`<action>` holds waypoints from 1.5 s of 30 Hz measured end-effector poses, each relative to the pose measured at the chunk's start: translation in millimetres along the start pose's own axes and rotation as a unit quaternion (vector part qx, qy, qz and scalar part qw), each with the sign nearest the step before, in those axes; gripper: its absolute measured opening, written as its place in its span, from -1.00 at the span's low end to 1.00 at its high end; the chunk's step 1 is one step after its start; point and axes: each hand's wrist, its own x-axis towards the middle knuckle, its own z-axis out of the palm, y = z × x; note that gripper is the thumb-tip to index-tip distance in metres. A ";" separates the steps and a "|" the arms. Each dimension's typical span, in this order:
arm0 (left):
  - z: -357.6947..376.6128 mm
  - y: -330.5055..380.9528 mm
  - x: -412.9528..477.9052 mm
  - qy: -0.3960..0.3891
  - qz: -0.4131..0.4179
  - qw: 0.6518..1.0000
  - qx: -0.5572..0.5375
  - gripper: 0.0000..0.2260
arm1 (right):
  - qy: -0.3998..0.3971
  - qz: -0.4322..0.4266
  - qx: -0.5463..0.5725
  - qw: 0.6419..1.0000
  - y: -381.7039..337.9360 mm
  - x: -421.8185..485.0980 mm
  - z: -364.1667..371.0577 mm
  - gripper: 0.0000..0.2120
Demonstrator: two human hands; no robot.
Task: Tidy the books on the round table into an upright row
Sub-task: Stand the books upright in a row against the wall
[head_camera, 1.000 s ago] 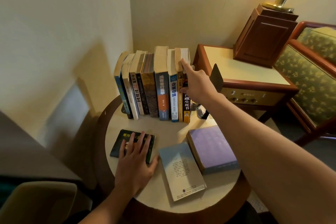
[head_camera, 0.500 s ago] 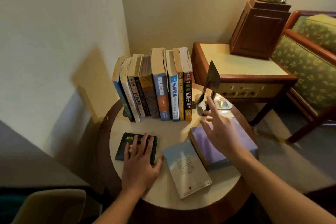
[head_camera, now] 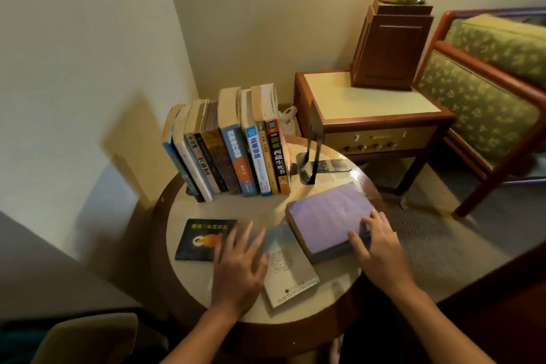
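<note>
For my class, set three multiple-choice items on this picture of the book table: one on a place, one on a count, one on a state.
1. Where does the black bookend stand?
A) left of the upright row
B) right of the row
C) on the floor

2. How many books lie flat on the round table?
A) one
B) five
C) three

3. The purple book is:
A) lying flat under the right hand
B) standing upright
C) lifted off the table

Answers:
1 B: the bookend stands past the row's right end.
2 C: the dark book, pale book and purple book lie flat.
3 A: it lies on the table with fingers on its cover.
</note>
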 end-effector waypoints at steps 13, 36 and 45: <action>28.6 115.5 37.0 -0.082 -0.193 0.949 -0.235 -0.29 | -0.033 0.152 0.192 0.969 -5.0 34.8 -32.3 -0.22; 13.4 135.9 24.8 -0.188 -0.143 0.934 -0.267 -0.37 | -0.001 0.193 0.304 0.933 18.0 -6.7 -71.2 -0.50; -20.5 149.0 31.8 -0.217 -0.133 0.858 -0.447 -0.41 | 0.035 0.007 0.215 0.976 -64.6 -21.7 -85.4 -0.44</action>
